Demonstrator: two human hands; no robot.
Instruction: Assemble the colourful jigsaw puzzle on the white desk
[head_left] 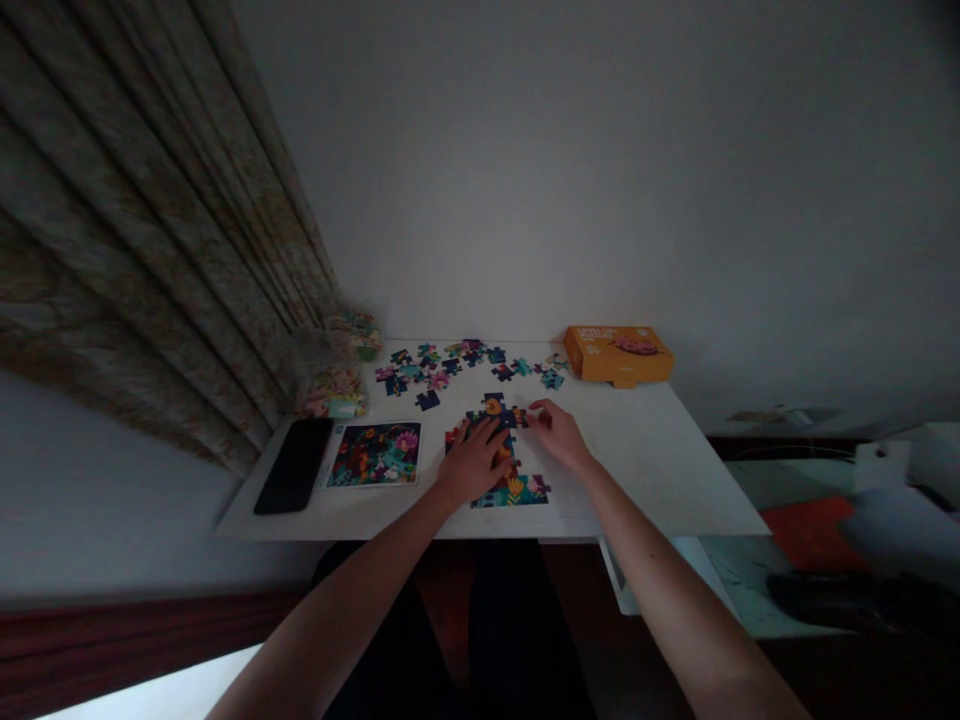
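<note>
Black and flat, a smartphone lies at the left end of the white table, just beside a printed picture card; a clear bag of puzzle pieces stands behind them. Loose jigsaw pieces are scattered along the back, beyond both hands.

Next comes the left hand, palm down and fingers spread, laid over the partly joined jigsaw puzzle and gripping nothing. The puzzle is directly beneath this hand and reaches out past its fingertips, toward the right hand. It looks like thin printed board: light, fairly stiff piece by piece, but likely to flex or part at the joins if lifted by one corner — better steadied with a flat palm, or slid with support on both sides. Single pieces are best taken by their edges, since the knobs could bend or peel.

The right hand is half curled, its thumb and fingertips at a dark edge piece on the puzzle's upper right; whether it pinches or merely touches that piece, I cannot tell. Farther right, well apart, sits an orange puzzle box.
</note>
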